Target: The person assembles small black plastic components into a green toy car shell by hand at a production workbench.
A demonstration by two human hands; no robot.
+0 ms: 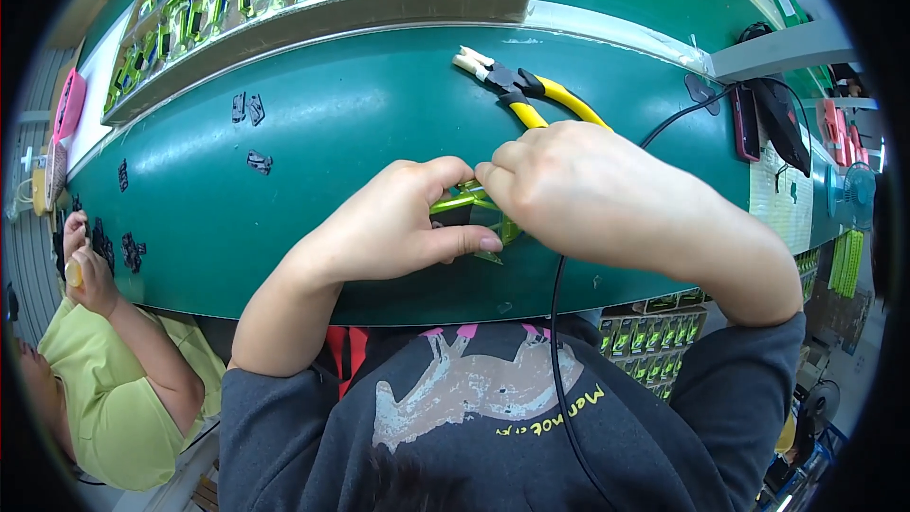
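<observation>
My left hand (391,225) is closed around a bright green, partly clear plastic part (463,200), thumb along its near side and fingers mostly behind it. Curled over the part's right end is my right hand (569,178), its thumb and fingertips pinched at the top edge. Anything small between those fingertips is hidden. Just beyond the right hand lie pliers (512,85) with yellow handles and pale-covered jaws, partly blocked by that hand. Several small black plastic pieces (248,110) rest on the green table (351,85), left of my hands.
A cardboard tray (398,8) of similar green parts stands at the back left. A black cable (557,322) hangs over the front edge near my right forearm. At the left, another person's hands (90,275) work near more black pieces. A phone-like device (746,123) lies at right.
</observation>
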